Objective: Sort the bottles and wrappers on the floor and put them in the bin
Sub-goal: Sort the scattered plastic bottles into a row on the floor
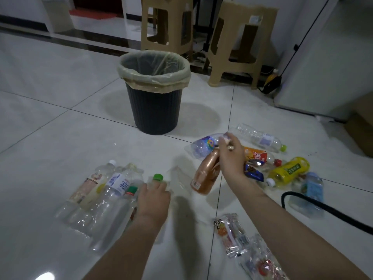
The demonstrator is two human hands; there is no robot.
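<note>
While the left hand [154, 199] curls its fingers round the neck of a green-capped clear bottle [158, 177], the right hand [232, 156] grips an orange-brown bottle [207, 175] by its neck. That bottle hangs tilted, its base toward the lower left. Something pale shows at the right fingertips; what it is cannot be told.

The green-capped clear bottle sits at the right end of a row of clear bottles [113, 186] laid side by side on the tiled floor [60, 118], caps pointing away from the person. Beyond both hands stands the bin [154, 110], black, ribbed and upright, lined with a pale bag [153, 77] folded over its rim.

Around and to the right of the right hand lies a loose cluster:
- a purple-labelled clear bottle [201, 147] just behind the hand
- a long clear bottle [260, 138] with a light green cap
- an orange-labelled bottle [260, 156] with a red cap
- a yellow bottle [288, 171]
- a blue-labelled bottle [310, 190]
- a blue wrapper [253, 171] among them

Nearer the person, beside the right forearm, lie two clear printed wrappers [232, 235], one next to the other. A black hose [284, 200] curves across the floor next to the blue-labelled bottle. Two tan plastic stools [232, 21] stand behind the bin.
</note>
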